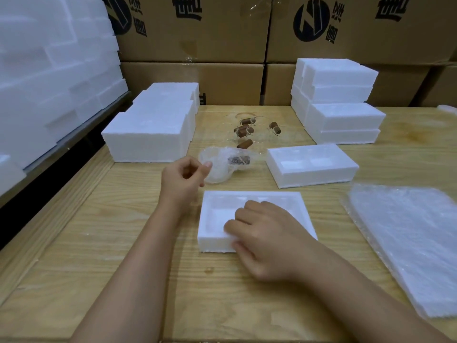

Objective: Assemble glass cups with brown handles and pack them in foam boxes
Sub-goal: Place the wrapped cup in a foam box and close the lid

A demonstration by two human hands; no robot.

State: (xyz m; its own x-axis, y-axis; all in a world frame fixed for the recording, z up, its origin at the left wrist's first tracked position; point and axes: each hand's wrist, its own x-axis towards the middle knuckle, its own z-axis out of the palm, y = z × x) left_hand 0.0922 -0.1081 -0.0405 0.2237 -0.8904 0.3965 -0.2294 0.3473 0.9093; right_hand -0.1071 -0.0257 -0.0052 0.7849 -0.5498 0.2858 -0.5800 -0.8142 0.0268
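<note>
An open white foam box (215,219) lies on the wooden table in front of me. My right hand (267,238) grips its front rim, fingers curled into the cavity and thumb on the front edge. A glass cup with a brown handle, wrapped in bubble wrap (227,164), lies just behind the box. My left hand (183,178) hovers beside it with loosely curled fingers, the index fingertip at the wrap's left edge. Several bare glass cups with brown handles (244,131) stand further back. A second open foam box (311,167) sits to the right.
Stacks of closed foam boxes stand at the back left (153,125) and back right (341,115). A pile of bubble-wrap sheets (415,243) covers the table's right side. Cardboard cartons (197,40) form a wall behind, and foam blocks (49,70) fill the left.
</note>
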